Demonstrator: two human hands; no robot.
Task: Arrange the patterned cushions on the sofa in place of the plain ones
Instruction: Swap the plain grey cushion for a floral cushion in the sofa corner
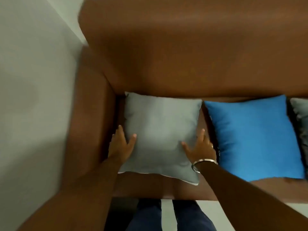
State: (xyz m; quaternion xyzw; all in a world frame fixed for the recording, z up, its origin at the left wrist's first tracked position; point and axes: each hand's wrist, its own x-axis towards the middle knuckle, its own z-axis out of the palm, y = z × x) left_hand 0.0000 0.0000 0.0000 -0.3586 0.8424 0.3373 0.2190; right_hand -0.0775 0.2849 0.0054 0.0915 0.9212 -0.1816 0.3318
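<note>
— Where the two hands meet it, what is item one?

— Plain grey cushion [160,130], square, lying on the seat of the brown sofa [183,55] with its top edge against the backrest. Left hand [120,145] on its left edge, fingers spread, thumb on the face, the other fingers along the side. Right hand [199,147] on its right edge, the same way mirrored. Both hands are opened wide and press the cushion between them (whether it is lifted off the seat, I cannot tell).

— Anything on the wrists?

— Metal bangle [204,163], right wrist only.

— Item two?

— Plain blue cushion [255,139], just right of the right hand, also lying against the backrest. Close to the grey one but apart; a strip of seat shows between them.

— Beyond that?

— Dark grey cushion [300,124], cut by the frame edge, touching the blue one; too little shows to tell its surface.

— Left of the left hand?

— Sofa armrest [90,114], then pale floor [33,97].

— Below the grip?

— Front edge of the seat, and the person's legs in dark blue trousers [183,215].
</note>
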